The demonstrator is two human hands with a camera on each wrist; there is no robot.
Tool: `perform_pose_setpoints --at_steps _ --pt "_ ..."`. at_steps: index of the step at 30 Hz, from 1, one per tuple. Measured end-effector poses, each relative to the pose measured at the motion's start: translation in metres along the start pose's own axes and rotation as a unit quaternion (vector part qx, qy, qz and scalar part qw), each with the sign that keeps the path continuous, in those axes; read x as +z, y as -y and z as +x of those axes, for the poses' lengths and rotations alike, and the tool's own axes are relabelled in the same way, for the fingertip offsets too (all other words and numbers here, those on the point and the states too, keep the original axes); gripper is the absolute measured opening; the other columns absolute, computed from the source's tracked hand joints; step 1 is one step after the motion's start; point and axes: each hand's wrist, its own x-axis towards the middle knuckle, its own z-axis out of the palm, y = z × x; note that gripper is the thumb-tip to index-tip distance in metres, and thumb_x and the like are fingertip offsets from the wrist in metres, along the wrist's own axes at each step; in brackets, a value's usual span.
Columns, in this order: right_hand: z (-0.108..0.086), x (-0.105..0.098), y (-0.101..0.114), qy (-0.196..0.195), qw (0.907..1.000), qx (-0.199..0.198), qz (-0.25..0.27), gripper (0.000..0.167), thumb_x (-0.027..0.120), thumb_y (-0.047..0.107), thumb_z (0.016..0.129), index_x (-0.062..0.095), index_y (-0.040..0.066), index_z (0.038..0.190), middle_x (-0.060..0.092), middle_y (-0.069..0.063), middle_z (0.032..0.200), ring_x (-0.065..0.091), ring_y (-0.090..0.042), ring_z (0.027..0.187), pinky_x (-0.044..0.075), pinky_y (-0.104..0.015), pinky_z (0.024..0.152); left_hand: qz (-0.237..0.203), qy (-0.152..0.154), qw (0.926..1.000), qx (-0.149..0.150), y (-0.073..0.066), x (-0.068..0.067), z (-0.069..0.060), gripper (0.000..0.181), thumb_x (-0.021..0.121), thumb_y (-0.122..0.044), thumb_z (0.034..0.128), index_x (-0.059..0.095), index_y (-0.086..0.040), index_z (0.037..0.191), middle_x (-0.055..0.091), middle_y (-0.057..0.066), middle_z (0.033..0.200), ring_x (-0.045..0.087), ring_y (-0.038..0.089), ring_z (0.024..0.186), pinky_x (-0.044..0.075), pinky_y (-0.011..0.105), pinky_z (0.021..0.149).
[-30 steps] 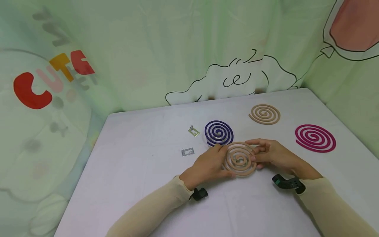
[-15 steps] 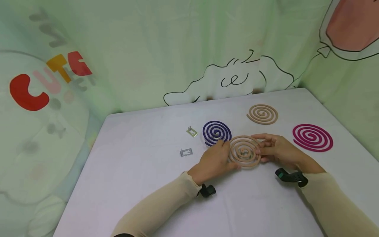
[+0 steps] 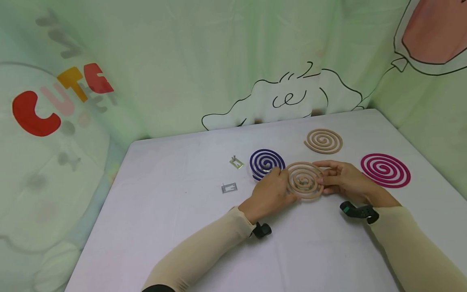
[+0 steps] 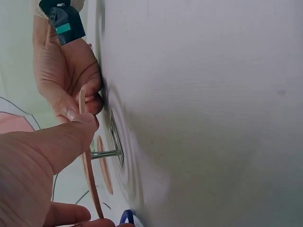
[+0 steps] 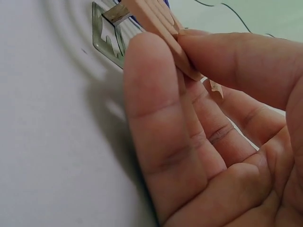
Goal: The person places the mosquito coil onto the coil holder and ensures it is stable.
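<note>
A tan mosquito coil point(image 3: 304, 181) is held just above the table between both hands. My left hand point(image 3: 270, 192) grips its left rim, the thumb on one face and fingers on the other in the left wrist view. The right hand point(image 3: 344, 180) pinches the opposite rim between thumb and fingers. Under the coil, a metal coil stand point(image 4: 116, 144) lies on the cloth, its upright prong point(image 4: 105, 154) reaching the coil near its middle. Whether the prong passes into the coil cannot be seen. A dark blue mosquito coil point(image 3: 262, 162) sits beside my left fingers, with something shiny beneath it.
On the white-covered table point(image 3: 164, 227), another tan coil point(image 3: 322, 140) lies at the back and a magenta coil point(image 3: 384, 167) at the right. Left of the blue coil lie a gold-coloured stand point(image 3: 237, 163) and a silver one point(image 3: 229, 187). A printed curtain point(image 3: 164, 81) hangs behind.
Both hands have carried the tan coil slightly away from the person and to the right, keeping their hold. The other coils and the two loose stands stay in place.
</note>
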Motion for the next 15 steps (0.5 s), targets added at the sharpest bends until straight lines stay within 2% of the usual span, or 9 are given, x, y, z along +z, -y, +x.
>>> perform_pose_setpoints --at_steps 3,6,11,15 --pt "0.001 -0.002 0.001 0.003 0.9998 -0.004 0.021 0.045 0.068 -0.005 0.097 0.064 0.028 0.126 0.072 -0.005 0.099 0.074 -0.014 0.086 0.063 -0.03 0.071 0.007 -0.005 1.0 0.001 -0.001 0.0 0.004 0.068 0.08 -0.053 0.0882 0.062 -0.006 0.133 0.06 0.002 0.109 0.058 0.011 0.092 0.053 0.024 0.081" --pt "0.003 -0.004 0.004 0.0 0.9997 -0.005 0.025 0.044 0.068 -0.006 0.097 0.065 0.028 0.125 0.072 -0.005 0.097 0.074 -0.015 0.084 0.063 -0.03 0.07 0.015 -0.01 0.9998 -0.002 -0.002 0.0 0.009 0.067 0.081 -0.051 0.0881 0.062 -0.007 0.134 0.061 0.003 0.109 0.06 0.011 0.093 0.054 0.024 0.081" --pt "0.008 -0.005 0.01 -0.007 0.9999 0.008 0.002 0.043 0.068 -0.002 0.099 0.057 0.024 0.131 0.071 -0.003 0.098 0.073 -0.013 0.086 0.063 -0.03 0.072 0.021 0.001 0.9995 -0.023 -0.004 -0.001 0.016 0.071 0.082 -0.051 0.087 0.06 -0.007 0.139 0.063 0.005 0.117 0.065 0.014 0.098 0.056 0.026 0.083" --pt "0.011 -0.006 0.012 -0.01 0.9999 0.012 0.001 0.043 0.068 -0.002 0.099 0.055 0.022 0.133 0.072 -0.002 0.098 0.073 -0.013 0.087 0.063 -0.03 0.072 0.019 0.004 0.9994 -0.03 -0.004 -0.001 0.02 0.073 0.083 -0.052 0.0859 0.06 -0.007 0.139 0.063 0.005 0.117 0.065 0.014 0.097 0.056 0.026 0.081"
